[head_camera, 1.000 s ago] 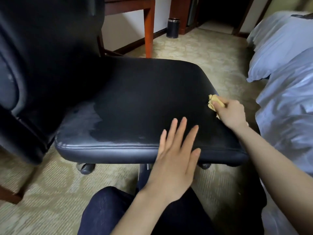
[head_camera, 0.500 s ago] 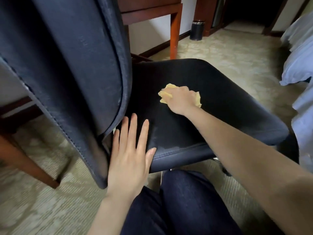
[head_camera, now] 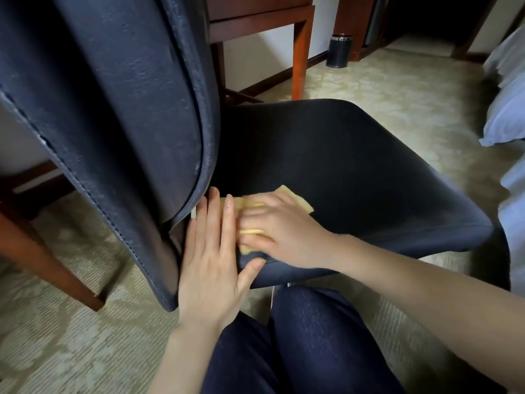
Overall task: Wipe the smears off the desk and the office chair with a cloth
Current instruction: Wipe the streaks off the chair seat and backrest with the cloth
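Yellow cloth (head_camera: 297, 201) lies under my right hand (head_camera: 281, 233). The fingers are laid out nearly flat and press it onto the near back corner of the chair seat (head_camera: 355, 166), so that a broad patch of cloth meets the dark padding. The picture is blurred there, so I cannot tell how tightly they bear down. My left hand (head_camera: 211, 265) is flat too, with the fingers straight and close together. It rests on the seat corner just beside the right hand, and the thumb lies along the seat's front edge. I judge that it steadies the chair so it will not swivel under the wiping. The fingertips reach the gap where the backrest (head_camera: 113, 109) meets the seat. Beyond the chair stands the wooden worktop (head_camera: 255, 22), well apart from the cloth, and I judge it is yet to be wiped. A small dark bin (head_camera: 339, 50) sits on the carpet, and the bed (head_camera: 508, 109) is at the right.
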A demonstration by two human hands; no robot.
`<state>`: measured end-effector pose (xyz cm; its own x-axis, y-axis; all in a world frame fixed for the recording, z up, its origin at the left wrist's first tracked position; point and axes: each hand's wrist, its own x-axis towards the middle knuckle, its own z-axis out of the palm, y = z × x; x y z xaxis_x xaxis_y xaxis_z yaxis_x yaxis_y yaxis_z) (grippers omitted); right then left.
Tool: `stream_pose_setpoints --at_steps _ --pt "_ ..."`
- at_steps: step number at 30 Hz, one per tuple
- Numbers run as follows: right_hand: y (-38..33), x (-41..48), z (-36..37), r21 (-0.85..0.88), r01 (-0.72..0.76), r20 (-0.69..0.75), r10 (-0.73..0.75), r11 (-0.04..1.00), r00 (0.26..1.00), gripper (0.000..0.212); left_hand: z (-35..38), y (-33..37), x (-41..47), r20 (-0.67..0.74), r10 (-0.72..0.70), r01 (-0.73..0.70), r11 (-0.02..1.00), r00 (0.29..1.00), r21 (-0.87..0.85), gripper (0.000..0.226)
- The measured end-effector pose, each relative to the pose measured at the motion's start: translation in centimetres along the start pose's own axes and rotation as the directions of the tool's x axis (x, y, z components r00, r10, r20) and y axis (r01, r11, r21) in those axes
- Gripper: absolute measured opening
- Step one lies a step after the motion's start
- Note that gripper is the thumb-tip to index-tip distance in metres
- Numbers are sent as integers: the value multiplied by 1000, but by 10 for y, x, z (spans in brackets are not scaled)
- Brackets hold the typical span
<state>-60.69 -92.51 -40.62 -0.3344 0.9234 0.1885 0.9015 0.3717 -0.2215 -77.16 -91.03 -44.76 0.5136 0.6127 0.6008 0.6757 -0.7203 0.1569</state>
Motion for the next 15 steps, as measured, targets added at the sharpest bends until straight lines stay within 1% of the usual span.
stream_pose_setpoints --at_steps 2,4,6,8,11,13,15 --pt "6 -30 -7 38 -12 1 12 999 1000 35 0 -3 2 6 0 0 1000 1000 -1 75" --pt "16 -58 -13 17 -45 -9 45 999 999 40 0 -6 3 17 -15 15 1000 1000 11 73" --pt "30 -78 -20 -25 -91 -16 90 996 996 40 1 -10 5 24 -37 37 999 999 27 70" --pt "45 -87 -26 -31 -168 -22 167 985 986 38 1 -15 7 35 -59 58 998 998 31 68" --pt "62 -78 -31 -9 -229 -32 229 973 973 37 -1 -22 11 49 -82 80 996 995 47 62" --pt "70 -58 -29 34 -236 -47 237 971 970 35 -3 -24 9 46 -138 135 990 989 50 60" --pt "77 -29 -24 27 -257 -59 259 966 964 34 -4 -23 3 39 -214 213 977 976 28 62"
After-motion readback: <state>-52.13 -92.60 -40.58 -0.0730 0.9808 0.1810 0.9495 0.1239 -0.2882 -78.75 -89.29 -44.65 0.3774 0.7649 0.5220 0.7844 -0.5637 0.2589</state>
